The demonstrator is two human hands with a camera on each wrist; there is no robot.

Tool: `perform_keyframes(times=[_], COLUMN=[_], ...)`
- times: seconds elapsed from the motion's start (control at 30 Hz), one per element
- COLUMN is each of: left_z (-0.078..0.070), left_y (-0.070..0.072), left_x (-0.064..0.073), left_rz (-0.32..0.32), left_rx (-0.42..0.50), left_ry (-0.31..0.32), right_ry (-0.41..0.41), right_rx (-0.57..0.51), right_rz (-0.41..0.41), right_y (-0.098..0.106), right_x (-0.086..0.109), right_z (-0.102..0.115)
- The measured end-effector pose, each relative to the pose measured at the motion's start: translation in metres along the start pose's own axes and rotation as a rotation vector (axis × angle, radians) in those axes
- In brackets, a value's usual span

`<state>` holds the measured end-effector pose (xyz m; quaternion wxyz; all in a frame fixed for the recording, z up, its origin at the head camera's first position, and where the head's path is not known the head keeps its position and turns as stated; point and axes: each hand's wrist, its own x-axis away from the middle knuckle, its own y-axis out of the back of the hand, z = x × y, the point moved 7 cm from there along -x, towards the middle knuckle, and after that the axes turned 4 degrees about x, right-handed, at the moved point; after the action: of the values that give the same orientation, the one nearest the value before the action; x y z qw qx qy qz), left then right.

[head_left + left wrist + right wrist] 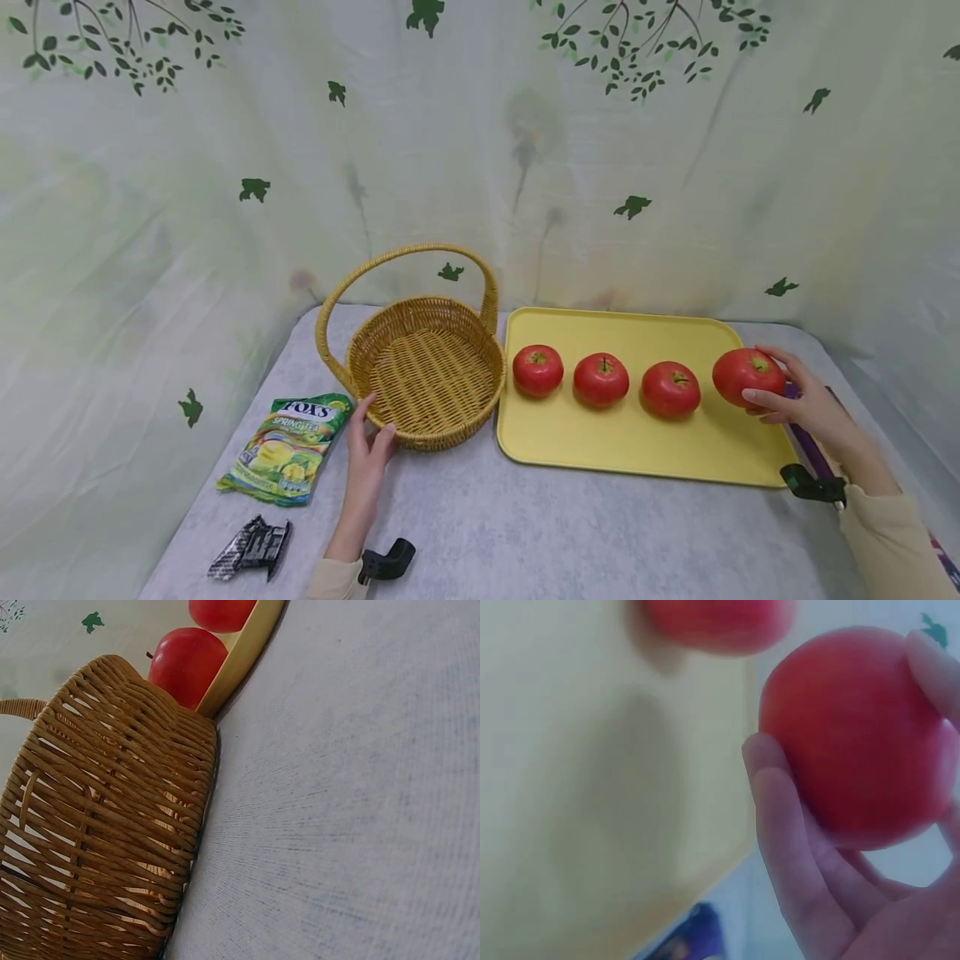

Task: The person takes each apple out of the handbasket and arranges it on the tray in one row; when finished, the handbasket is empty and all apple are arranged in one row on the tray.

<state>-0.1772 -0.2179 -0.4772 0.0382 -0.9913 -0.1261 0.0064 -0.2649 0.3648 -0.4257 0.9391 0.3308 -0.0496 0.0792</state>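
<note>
My right hand (813, 412) grips a red apple (746, 377) over the right end of a yellow tray (600, 450). In the right wrist view, fingers and thumb wrap round this apple (855, 742), and its shadow falls on the tray below. Three more red apples lie in a row on the tray: a left one (537, 370), a middle one (601, 380) and a right one (671, 389). With fairly straight fingers, my left hand (365, 467) touches the near left rim of a round wicker basket (427, 375). The basket's arched handle stands up, and nothing lies inside.
Left of the basket lies a green candy bag (288, 450), with a crumpled black-and-silver packet (253, 548) nearer the front. A purple packet (810, 450) shows partly behind my right hand. The basket stands close against the tray's left edge. A leaf-patterned curtain (450, 150) hangs behind the table.
</note>
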Motion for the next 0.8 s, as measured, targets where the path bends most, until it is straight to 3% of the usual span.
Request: perform_keyframes(times=[0.23, 0.33, 0.43, 0.57, 0.67, 0.8], left_z=[0.000, 0.000, 0.000, 0.000, -0.001, -0.004], left_y=[0.002, 0.002, 0.002, 0.002, 0.003, 0.006], left_x=[0.000, 0.000, 0.000, -0.001, -0.001, 0.000], left_rz=[0.000, -0.001, 0.002, 0.007, -0.001, -0.044], left_rx=[-0.010, -0.018, -0.023, -0.024, -0.032, -0.084], left_ry=[0.013, 0.016, 0.016, 0.016, 0.011, -0.005], right_ry=[-0.142, -0.151, -0.095, -0.065, -0.085, -0.078], right_rx=[0.171, 0.118, 0.015, 0.022, 0.013, -0.006], right_rz=[0.032, 0.019, 0.033, 0.061, 0.077, 0.088], right_y=[-0.008, -0.013, -0.019, -0.024, -0.027, -0.029], right_x=[0.004, 0.002, 0.001, -0.001, -0.002, -0.005], right_z=[-0.029, -0.035, -0.034, -0.031, -0.033, -0.036])
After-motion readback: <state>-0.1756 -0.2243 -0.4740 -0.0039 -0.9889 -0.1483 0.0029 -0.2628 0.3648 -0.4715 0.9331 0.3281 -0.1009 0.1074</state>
